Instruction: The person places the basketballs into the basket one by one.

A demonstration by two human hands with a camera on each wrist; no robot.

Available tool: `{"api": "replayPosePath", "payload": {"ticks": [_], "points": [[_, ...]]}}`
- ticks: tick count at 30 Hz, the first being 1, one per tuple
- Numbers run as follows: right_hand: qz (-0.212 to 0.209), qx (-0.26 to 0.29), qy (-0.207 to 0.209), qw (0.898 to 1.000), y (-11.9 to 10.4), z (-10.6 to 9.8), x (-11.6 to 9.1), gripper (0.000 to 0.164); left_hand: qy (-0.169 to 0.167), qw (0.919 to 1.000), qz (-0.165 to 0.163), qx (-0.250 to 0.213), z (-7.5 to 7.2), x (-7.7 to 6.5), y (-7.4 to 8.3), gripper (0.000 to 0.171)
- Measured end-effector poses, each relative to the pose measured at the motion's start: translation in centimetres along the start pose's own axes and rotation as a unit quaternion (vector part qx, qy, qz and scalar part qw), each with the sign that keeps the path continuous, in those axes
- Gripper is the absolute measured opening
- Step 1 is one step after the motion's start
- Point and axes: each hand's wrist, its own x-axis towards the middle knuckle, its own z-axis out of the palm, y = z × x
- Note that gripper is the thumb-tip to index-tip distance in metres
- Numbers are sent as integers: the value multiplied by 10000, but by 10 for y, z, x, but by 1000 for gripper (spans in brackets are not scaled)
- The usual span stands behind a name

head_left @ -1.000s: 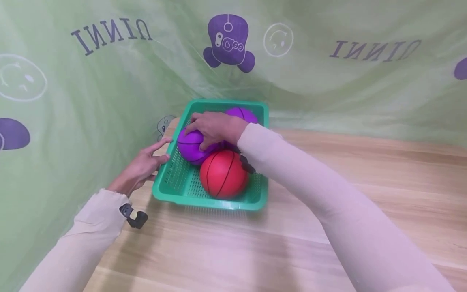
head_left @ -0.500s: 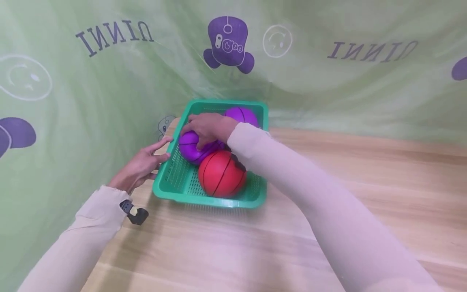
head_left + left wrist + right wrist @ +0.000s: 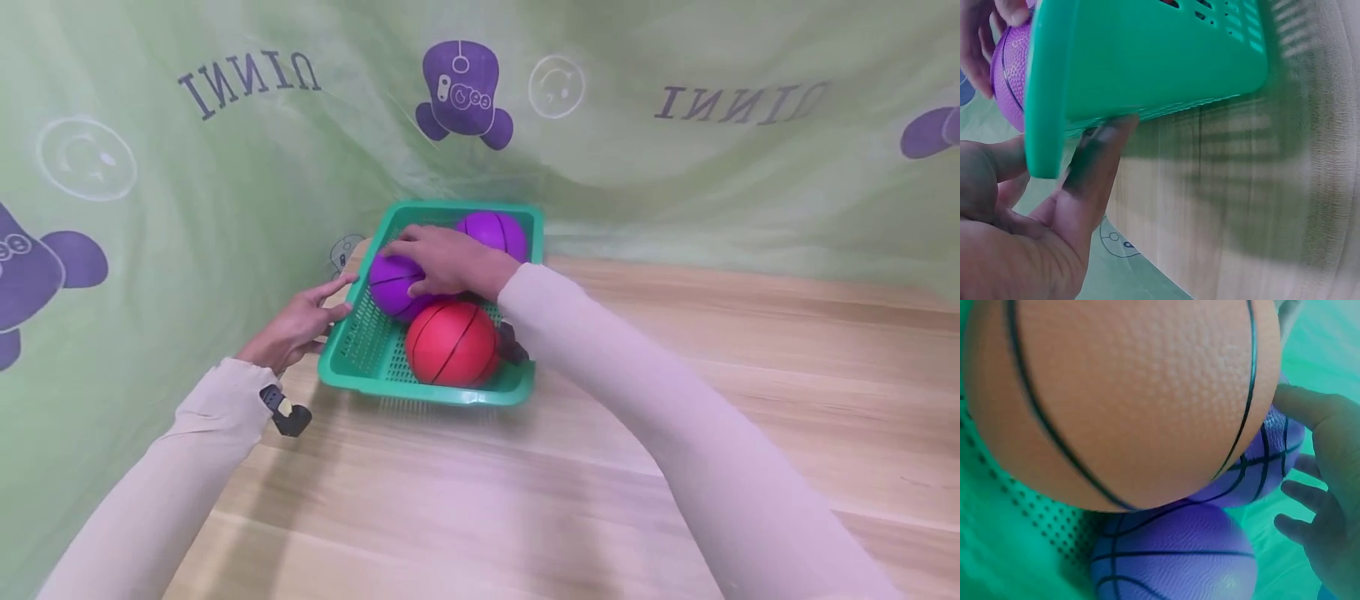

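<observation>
A green plastic basket (image 3: 420,390) holds two purple toy basketballs and a red toy basketball (image 3: 452,345). My right hand (image 3: 453,262) grips the nearer purple ball (image 3: 393,288) from above, fingers over its far side and thumb on its near side. The other purple ball (image 3: 497,230) lies in the back right corner, partly behind the hand. At the basket's left side, my left hand (image 3: 295,323) holds the rim (image 3: 1050,87), with fingers reaching under it along the outer wall. The red ball, orange-looking in the right wrist view, fills much of that picture.
The basket stands on a wood-grain table (image 3: 450,508). A green cloth (image 3: 637,179) with purple figures hangs behind the table and along its left side. Both forearms wear light sleeves, and a black wrist device (image 3: 287,412) shows on the left one.
The head view has shifted slightly. My right hand edges left, then back right, staying on the nearer purple ball. My left hand keeps its place at the basket rim.
</observation>
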Motion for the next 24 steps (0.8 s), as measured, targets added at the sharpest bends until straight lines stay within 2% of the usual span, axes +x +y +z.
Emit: {"api": "replayPosePath", "payload": {"ticks": [6, 9, 11, 15, 19, 22, 24], "points": [[-61, 149, 349, 9993, 14, 5, -22, 63, 149, 9985, 177, 506, -2, 10, -2, 59], [72, 215, 544, 9983, 19, 8, -37, 62, 303, 9944, 308, 963, -1, 13, -2, 57], [211, 221, 721, 9969, 23, 9, -47, 62, 449, 9890, 470, 1331, -2, 15, 0, 57], [566, 290, 1162, 9912, 31, 11, -69, 61, 981, 9695, 894, 2059, -1, 17, 7, 54], [937, 405, 1273, 9866, 39, 18, -90, 62, 1490, 9480, 1304, 2490, 2, 12, 10, 47], [1134, 493, 1344, 9832, 45, 25, -108, 62, 1760, 9283, 1699, 2801, 5, 6, 8, 41], [1211, 603, 1441, 9803, 48, 31, -122, 62, 1920, 9122, 1983, 3029, 8, 2, 6, 38]]}}
